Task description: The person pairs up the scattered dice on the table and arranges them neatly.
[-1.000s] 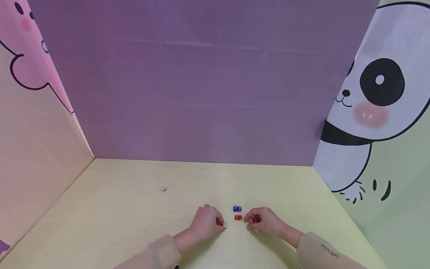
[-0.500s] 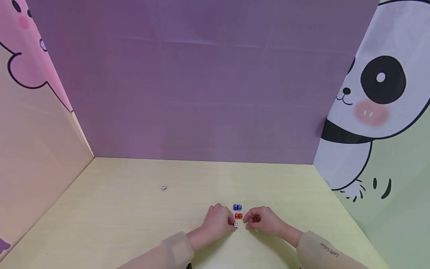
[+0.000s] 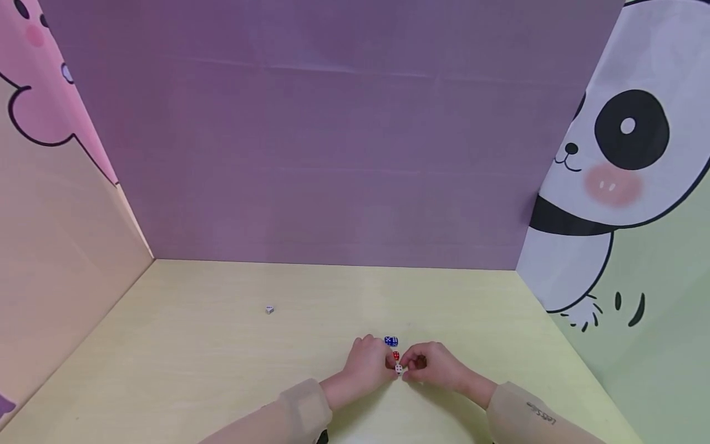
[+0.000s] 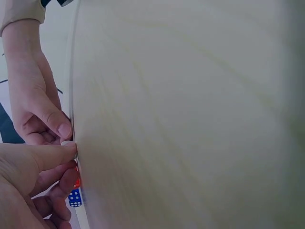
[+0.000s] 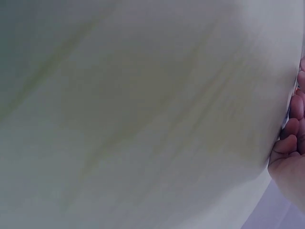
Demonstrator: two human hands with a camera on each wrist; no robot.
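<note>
In the head view my left hand (image 3: 367, 364) pinches a white die (image 3: 399, 369) between thumb and finger, low over the table. My right hand (image 3: 435, 365) faces it, loosely bent, with its fingertips right at the die's right side. Just beyond them a red die (image 3: 396, 356) shows between the two hands; left fingers cover whatever lies beside it. A pair of blue dice (image 3: 391, 341) sits side by side behind the red. From the left wrist, a blue die (image 4: 75, 197) and a bit of red appear past the left fingers.
Another white die (image 3: 269, 309) lies apart, farther back and to the left on the pale wooden table (image 3: 211, 357). A purple panel (image 3: 333, 154) rises at the table's back edge, with printed side walls, one bearing a panda (image 3: 616, 185).
The left hand has slid right with the white die, up to the right hand's fingertips, and now covers part of the red dice. The right hand has barely moved.
</note>
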